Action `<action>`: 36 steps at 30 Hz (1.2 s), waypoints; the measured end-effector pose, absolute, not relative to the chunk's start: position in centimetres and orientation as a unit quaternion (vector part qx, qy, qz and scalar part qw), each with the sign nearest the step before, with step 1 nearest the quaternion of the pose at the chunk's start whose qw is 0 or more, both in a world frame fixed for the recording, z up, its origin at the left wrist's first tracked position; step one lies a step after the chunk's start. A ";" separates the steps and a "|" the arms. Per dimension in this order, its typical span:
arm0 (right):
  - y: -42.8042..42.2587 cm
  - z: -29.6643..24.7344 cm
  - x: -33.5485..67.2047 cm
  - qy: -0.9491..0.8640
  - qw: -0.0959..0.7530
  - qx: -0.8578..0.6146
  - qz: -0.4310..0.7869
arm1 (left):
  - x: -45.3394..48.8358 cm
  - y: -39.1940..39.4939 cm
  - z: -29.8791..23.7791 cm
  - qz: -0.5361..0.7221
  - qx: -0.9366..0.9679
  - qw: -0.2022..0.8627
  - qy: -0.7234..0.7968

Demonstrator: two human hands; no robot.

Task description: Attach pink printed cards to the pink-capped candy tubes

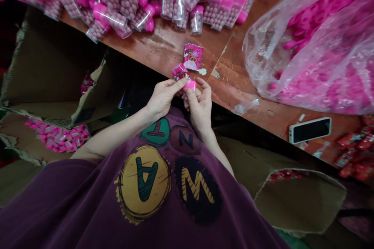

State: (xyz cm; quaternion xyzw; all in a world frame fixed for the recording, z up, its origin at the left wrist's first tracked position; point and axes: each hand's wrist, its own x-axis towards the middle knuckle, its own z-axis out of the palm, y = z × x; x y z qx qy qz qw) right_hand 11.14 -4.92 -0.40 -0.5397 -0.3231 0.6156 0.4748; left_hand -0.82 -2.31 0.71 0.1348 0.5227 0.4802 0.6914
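Purple shirt [99,202] closest, cut off by bottom edge. Left hand [162,98] pinches small pink wrapper [180,71]; right hand [202,106] grips pink-capped bottle [190,85] just off the table [163,52] edge, body mostly behind fingers. Can't tell if wrapper touches cap. Bottle pile [196,19] cropped up top; bagged pink parts [309,21] partly veiled by plastic.

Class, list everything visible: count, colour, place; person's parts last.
Containers: many, pink-capped, far table
Held container: one, pink, between hands
Sachets: two, pink, table and left hand
Bag: one, clear, right table
Pieces: many, pink, in bag
Phone: one, white-edged, right table
Packets: several, red, far right
Heap: one, pink, lower left
Table: one, brown, ahead
Boxes: several, brown, below table
Shirt: one, purple, torso
Left hand: one, on sachet
Right hand: one, on container
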 end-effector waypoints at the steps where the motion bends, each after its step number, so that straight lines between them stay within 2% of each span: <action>1: -5.1 -0.5 11.2 -0.345 0.470 -0.544 0.604 | -0.9 -2.2 0.7 0.477 0.130 0.697 0.520; 7: -5.5 -0.9 11.5 -0.412 0.448 -0.558 0.565 | -1.2 -1.8 0.9 0.458 0.110 0.741 0.479; 14: -4.4 -0.4 11.8 -0.339 0.431 -0.476 0.687 | -1.4 -1.9 1.9 0.433 0.112 0.768 0.458; 19: -4.7 -0.6 11.6 -0.357 0.452 -0.503 0.644 | -1.6 -1.8 1.5 0.467 0.111 0.733 0.481; 25: -5.1 -0.9 12.1 -0.382 0.395 -0.464 0.695 | -1.8 -1.8 1.0 0.488 0.104 0.720 0.482; 27: -5.2 -1.3 12.1 -0.417 0.406 -0.475 0.661 | -1.8 -1.8 0.8 0.477 0.107 0.731 0.476; 32: -5.5 -2.0 11.8 -0.550 0.410 -0.538 0.490 | -1.8 -2.0 -0.1 0.451 0.092 0.766 0.449; 34: -5.6 -1.9 11.8 -0.539 0.416 -0.538 0.497 | -1.8 -2.2 -0.3 0.452 0.089 0.775 0.433; 36: -5.4 -1.6 11.7 -0.482 0.431 -0.518 0.560 | -1.9 -2.4 -0.3 0.454 0.092 0.780 0.420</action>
